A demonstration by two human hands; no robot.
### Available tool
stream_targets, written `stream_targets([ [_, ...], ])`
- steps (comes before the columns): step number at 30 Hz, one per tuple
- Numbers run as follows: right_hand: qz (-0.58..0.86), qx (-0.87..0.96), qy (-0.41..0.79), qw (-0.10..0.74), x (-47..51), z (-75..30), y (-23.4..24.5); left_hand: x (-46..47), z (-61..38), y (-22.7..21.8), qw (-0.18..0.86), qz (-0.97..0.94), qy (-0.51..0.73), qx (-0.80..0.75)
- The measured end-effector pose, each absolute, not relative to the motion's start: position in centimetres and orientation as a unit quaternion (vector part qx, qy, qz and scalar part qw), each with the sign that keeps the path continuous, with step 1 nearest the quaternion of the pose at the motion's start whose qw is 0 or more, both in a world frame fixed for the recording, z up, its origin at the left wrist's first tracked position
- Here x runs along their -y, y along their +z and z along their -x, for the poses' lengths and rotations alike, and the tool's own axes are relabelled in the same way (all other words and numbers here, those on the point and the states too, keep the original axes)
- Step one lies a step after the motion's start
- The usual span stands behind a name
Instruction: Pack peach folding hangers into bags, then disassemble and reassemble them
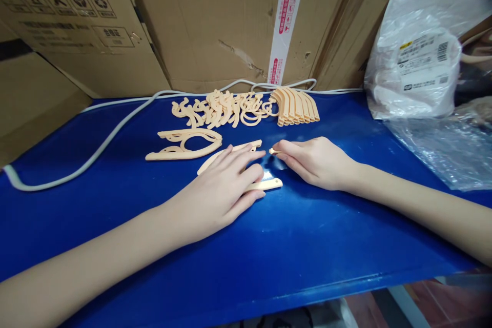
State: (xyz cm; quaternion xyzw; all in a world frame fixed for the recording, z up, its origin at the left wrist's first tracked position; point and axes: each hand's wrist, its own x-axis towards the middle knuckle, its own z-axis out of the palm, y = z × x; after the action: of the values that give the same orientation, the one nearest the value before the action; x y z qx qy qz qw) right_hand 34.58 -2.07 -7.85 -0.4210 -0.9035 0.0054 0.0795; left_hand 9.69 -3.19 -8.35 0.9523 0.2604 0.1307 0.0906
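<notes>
On the blue tabletop, my left hand [234,179] lies over beige plastic folding-hanger parts and steadies them. A straight hanger arm [271,184] sticks out between its thumb and index finger. Another hanger arm [255,143] shows beyond the fingers; the middle of these parts is hidden under the hand. Just to the right, my right hand [321,164] is closed in a pinch on a small beige piece [272,151], most of it covered by the fingertips. A folded hanger [192,152] rests farther left, apart from both hands.
Behind the hands lie a pile of curved hanger hooks [230,107] and a neat row of hanger arms [294,105]. A white cable [126,118] runs along the back and left. Cardboard boxes [230,20] wall the rear; a plastic-wrapped bundle [418,72] stands right.
</notes>
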Motion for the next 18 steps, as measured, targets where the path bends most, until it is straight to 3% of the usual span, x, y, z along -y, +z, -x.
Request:
stream_targets([
  [8,0.431,0.892,0.088,0.103,2.19,-34.50,-7.48,2.82,-9.96,-8.03,0.171,-0.900,0.232,-0.327],
  [12,0.441,0.873,0.139,0.156,2.53,-34.27,-7.40,2.67,-9.98,-8.11,0.184,-0.896,0.228,-0.334],
  [18,0.443,0.874,0.134,0.148,2.87,-34.11,-7.44,2.82,-10.01,-8.31,0.180,-0.898,0.227,-0.332],
])
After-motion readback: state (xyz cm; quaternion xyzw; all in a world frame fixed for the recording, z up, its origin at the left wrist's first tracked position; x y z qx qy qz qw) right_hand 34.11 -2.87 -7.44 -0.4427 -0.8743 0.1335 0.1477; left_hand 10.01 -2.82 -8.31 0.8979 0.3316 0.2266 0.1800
